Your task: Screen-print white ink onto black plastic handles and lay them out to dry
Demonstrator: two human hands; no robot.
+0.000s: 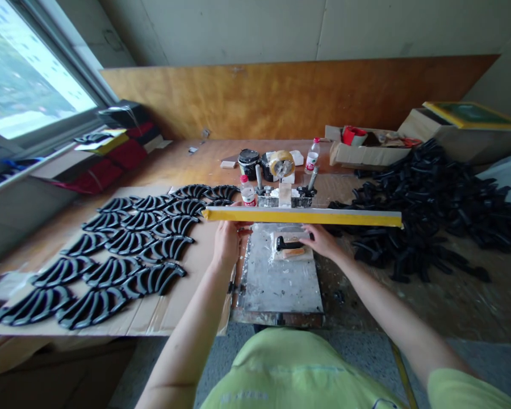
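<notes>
Part [290,244], black and curved, lies crosswise on the plate [281,284], its right end pinched in the grip of my right hand [323,241], my left hand [226,241] clamped on the yellow bar [302,216] above.

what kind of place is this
Likely a small workshop, perhaps for printing: rows of black curved parts on cardboard, a heap of them at right, and a yellow frame above a metal plate.

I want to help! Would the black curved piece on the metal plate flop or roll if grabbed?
Probably stiff: the black curved piece keeps its arc, like the pieces on the cardboard. Unlikely to roll; it lies flat. Likely light: looks thin.
</notes>
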